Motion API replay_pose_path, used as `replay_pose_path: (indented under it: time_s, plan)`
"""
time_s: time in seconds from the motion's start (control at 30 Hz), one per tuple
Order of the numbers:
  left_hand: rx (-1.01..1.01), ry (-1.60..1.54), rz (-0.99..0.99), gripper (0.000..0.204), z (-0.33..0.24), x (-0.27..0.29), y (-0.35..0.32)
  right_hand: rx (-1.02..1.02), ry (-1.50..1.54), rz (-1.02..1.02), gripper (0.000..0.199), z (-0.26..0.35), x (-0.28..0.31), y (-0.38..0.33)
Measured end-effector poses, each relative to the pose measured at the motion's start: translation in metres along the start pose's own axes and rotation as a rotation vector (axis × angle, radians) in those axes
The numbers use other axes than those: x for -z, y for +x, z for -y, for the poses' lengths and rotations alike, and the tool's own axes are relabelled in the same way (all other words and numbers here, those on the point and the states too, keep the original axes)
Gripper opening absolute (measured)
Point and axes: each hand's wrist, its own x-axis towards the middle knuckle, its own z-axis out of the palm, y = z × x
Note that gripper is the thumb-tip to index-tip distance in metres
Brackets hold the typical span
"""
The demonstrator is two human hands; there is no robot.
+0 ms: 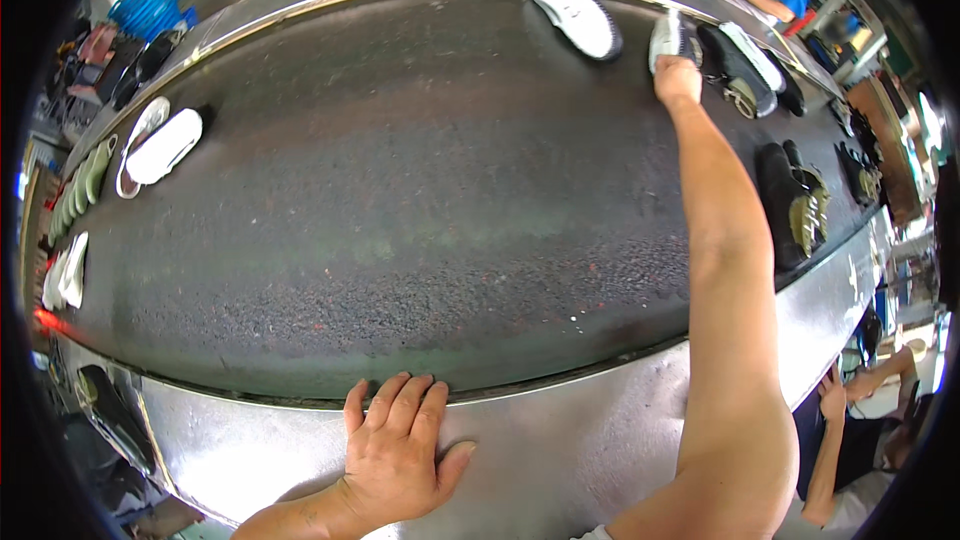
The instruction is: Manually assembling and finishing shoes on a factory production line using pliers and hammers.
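White shoe (668, 37) in right fingers (676, 68)

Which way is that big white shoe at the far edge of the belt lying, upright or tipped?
Tipped. The white shoe lies on its side on the dark belt, its pale sole facing the camera.

Blue crates (150, 5) stacked (far left)
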Motion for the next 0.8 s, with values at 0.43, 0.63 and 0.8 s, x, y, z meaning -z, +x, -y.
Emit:
replay_pose_path:
  time_s: [0.43,0.63,0.8]
  plan:
    - [0.016,0.03,-0.034,0.061,0.002,0.001,-0.011,-0.738,1.598,-0.016,0.021,-0.078,0.146,-0.029]
    - [0.043,0.048,0.0,0.059,0.006,0.003,-0.014,-0.392,0.089,-0.249,0.029,-0.165,0.167,-0.026]
    - [0.071,0.083,0.017,0.059,0.004,0.003,-0.011,-0.35,-0.021,-0.06,0.023,-0.194,0.163,-0.053]
